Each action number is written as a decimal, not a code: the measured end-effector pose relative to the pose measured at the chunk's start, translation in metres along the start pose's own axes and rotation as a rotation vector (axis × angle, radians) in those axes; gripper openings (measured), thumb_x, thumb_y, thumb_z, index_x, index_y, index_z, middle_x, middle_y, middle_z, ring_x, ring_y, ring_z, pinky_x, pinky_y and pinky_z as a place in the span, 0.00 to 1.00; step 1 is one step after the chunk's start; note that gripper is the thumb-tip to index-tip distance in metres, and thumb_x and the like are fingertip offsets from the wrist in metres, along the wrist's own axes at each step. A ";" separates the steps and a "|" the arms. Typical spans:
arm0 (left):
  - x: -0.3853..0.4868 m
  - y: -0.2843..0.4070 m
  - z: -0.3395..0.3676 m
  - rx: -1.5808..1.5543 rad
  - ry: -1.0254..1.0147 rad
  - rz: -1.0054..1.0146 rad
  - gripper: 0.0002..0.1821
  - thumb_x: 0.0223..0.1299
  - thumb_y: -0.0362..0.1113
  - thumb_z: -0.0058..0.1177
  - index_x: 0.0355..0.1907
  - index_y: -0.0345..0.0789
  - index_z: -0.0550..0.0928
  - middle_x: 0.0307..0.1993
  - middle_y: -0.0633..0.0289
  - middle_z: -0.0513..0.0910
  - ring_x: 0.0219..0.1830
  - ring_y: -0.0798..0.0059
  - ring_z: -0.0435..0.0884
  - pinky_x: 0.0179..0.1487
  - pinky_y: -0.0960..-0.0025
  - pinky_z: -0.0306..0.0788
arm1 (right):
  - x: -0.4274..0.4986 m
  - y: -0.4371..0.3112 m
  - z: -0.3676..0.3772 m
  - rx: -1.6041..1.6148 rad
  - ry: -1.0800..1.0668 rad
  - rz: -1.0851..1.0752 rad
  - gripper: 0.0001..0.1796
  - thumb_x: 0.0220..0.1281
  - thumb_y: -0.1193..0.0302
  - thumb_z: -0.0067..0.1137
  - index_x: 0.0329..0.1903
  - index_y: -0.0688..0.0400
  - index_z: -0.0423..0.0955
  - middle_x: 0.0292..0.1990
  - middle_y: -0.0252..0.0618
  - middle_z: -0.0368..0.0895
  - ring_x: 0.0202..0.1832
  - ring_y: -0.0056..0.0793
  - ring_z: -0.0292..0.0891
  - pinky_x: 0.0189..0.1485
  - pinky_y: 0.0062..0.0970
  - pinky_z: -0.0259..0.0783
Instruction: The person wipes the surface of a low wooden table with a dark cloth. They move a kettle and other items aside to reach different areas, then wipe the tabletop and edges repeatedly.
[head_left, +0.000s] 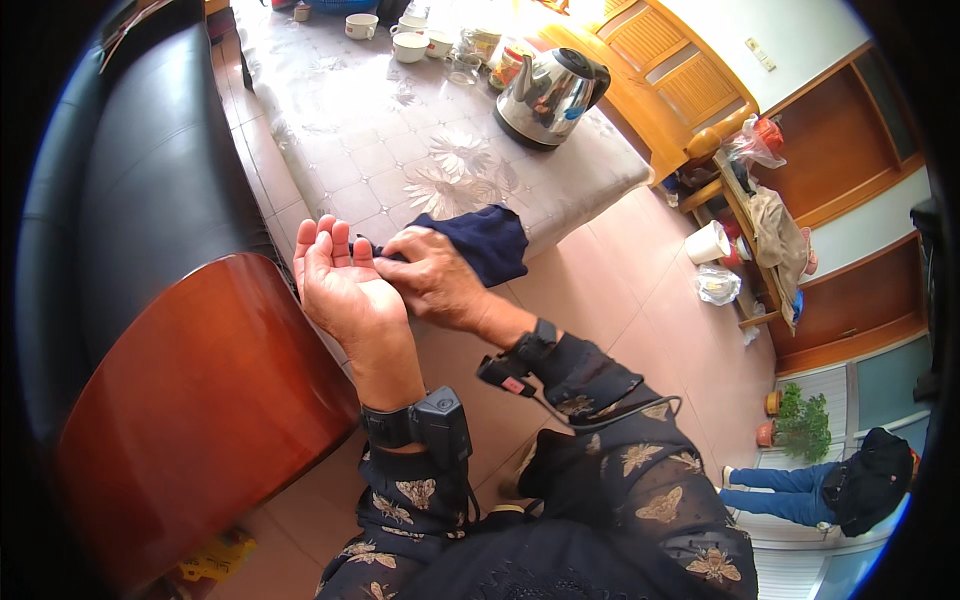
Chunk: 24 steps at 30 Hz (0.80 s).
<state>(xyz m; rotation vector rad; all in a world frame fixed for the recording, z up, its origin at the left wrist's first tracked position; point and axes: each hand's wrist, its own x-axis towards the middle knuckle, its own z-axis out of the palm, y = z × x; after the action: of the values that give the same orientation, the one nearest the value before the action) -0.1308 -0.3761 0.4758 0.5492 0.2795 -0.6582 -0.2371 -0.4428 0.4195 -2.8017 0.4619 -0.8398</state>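
My right hand is closed on a dark navy cloth, which hangs out to the right of the fist over the near corner of the covered table. A narrow dark end of the cloth shows at the fingers. My left hand is beside it, palm up with the fingers curled upward. The right fingertips are close against the left hand's edge; whether the left thumb or fingers touch the cloth is hidden. Both wrists wear black straps with small devices.
A steel electric kettle, white cups and jars stand on the table. A black sofa with a wooden armrest is at left. At right are a wooden bench, a white bucket, potted plants and a standing person.
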 end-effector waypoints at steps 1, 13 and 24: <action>0.000 0.001 -0.001 -0.001 0.009 0.005 0.14 0.62 0.30 0.46 0.51 0.37 0.73 0.43 0.65 0.79 0.45 0.78 0.75 0.48 0.71 0.66 | -0.003 0.014 -0.005 -0.024 0.001 -0.025 0.18 0.47 0.69 0.63 0.45 0.54 0.80 0.47 0.41 0.76 0.50 0.43 0.70 0.56 0.37 0.65; -0.005 0.000 0.006 -0.016 -0.003 -0.038 0.11 0.63 0.30 0.47 0.48 0.36 0.74 0.41 0.62 0.79 0.42 0.75 0.77 0.44 0.71 0.70 | -0.015 0.155 -0.029 -0.485 0.218 0.664 0.14 0.54 0.63 0.52 0.39 0.54 0.82 0.50 0.45 0.78 0.55 0.45 0.70 0.60 0.40 0.65; 0.002 0.000 -0.003 0.075 -0.049 0.034 0.10 0.65 0.36 0.44 0.48 0.41 0.72 0.40 0.68 0.76 0.42 0.79 0.74 0.45 0.74 0.67 | -0.003 -0.015 0.019 0.093 0.016 0.061 0.13 0.53 0.65 0.57 0.42 0.51 0.80 0.54 0.37 0.77 0.60 0.36 0.68 0.58 0.38 0.63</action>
<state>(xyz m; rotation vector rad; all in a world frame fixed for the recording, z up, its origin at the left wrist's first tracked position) -0.1297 -0.3753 0.4723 0.6075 0.2000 -0.6505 -0.2252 -0.4267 0.4065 -2.6843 0.4954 -0.8493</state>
